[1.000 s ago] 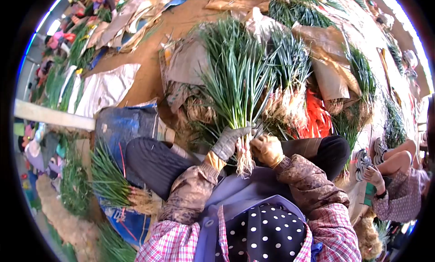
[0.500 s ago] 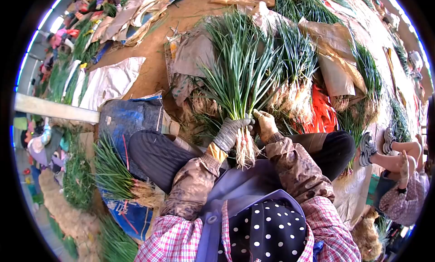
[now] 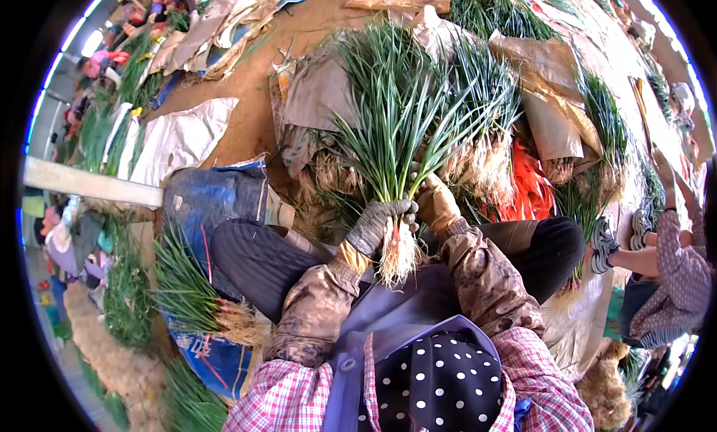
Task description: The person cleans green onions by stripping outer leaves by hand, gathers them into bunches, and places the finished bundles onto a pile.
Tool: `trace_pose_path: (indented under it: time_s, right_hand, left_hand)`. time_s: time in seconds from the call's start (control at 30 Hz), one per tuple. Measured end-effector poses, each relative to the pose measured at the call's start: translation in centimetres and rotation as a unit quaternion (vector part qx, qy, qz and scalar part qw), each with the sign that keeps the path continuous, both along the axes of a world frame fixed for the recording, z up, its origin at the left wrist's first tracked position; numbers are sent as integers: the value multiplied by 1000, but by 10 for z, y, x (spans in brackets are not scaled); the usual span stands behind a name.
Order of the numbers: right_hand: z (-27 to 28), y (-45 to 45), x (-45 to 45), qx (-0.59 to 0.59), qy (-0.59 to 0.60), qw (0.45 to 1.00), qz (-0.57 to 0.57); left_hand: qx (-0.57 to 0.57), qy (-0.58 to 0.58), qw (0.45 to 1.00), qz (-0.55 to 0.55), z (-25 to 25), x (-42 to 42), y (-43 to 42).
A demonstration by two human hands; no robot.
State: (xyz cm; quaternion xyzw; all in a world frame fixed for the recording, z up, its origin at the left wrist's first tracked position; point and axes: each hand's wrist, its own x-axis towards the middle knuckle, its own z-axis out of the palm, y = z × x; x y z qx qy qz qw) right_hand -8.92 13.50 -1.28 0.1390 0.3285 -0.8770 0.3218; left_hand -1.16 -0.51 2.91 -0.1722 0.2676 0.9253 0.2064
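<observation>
My left hand (image 3: 382, 221), in a grey glove, is wrapped round the lower stalks of a bunch of spring onions (image 3: 392, 126). Their long green leaves fan out away from me, and the pale roots (image 3: 399, 256) hang below the fist toward my lap. Against the right side of the same bunch is my right hand (image 3: 437, 202), in a tan glove, its fingers closed round stalks just above the left hand. Leaves partly hide its fingertips. Beyond the right hand lies another pile of spring onions (image 3: 485, 96), roots toward me.
Red plastic strips (image 3: 525, 182) lie right of my hands. At my left, a spring onion bundle (image 3: 190, 283) rests on a blue sack (image 3: 216, 197). A white bar (image 3: 93, 182) juts in from the left. Another person (image 3: 668, 283) sits at the right; brown paper sheets (image 3: 549, 126) cover nearby piles.
The right hand has moved slightly up along the bunch and closed round its right-hand stalks. The roots have turned and bunched together below the left fist. The person at right has shifted an arm.
</observation>
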Motion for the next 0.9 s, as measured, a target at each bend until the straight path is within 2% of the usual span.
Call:
trace_pose_path:
  time_s: [0.1,0.23,0.27,0.33,0.37,0.4,0.43,0.47,0.5,0.57,0.6,0.63,0.67,0.7,0.73,0.77,0.8,0.87,0.9]
  right_hand:
    - [16,-7,1,14,26,999,-16]
    - [39,-23,-4,209,-40,977,-18]
    - [43,-25,-2,221,-53,974,-4]
    - [22,-24,-4,268,-64,959,64]
    - [-25,-18,-8,320,-53,942,87]
    - [-32,-15,-3,400,13,898,185]
    - [-38,-11,2,472,83,834,275]
    - [-66,2,6,499,197,728,428]
    - [-87,11,18,308,-8,898,315]
    - [-81,16,18,303,-24,926,223]
    - [-73,17,4,498,167,809,265]
    - [-62,16,-8,647,344,619,282]
    - [-66,16,-17,726,323,595,124]
    - [-18,8,-32,770,244,574,136]
    - [-21,10,-49,813,249,519,88]
    - [-13,11,-67,820,182,529,124]
    - [-27,21,-75,826,286,482,62]
    - [-11,23,-102,809,187,512,222]
    - [-6,23,-102,813,197,502,220]
  left_hand:
    - [14,-1,1000,-22,-6,2,-2]
    - [31,23,999,8,9,3,2]
    - [32,9,999,-8,12,4,-1]
    - [28,64,997,22,24,6,5]
    - [32,96,995,11,29,7,4]
    - [64,108,992,16,26,10,3]
    - [39,136,990,24,29,8,-1]
    - [14,163,986,33,31,7,-4]
    - [6,139,987,85,29,8,-4]
    - [30,119,990,75,48,5,-11]
    - [39,101,992,59,54,3,-13]
    - [30,129,986,105,46,-3,-12]
    - [23,113,989,90,35,-5,-14]
    - [16,97,992,75,22,-6,-17]
    - [8,81,995,60,12,-7,-19]
    - [2,35,997,70,7,-6,-17]
    - [10,19,998,62,-2,-6,-17]
    - [25,-13,999,45,-18,-7,-18]
    - [-7,-20,999,47,-21,-5,-16]
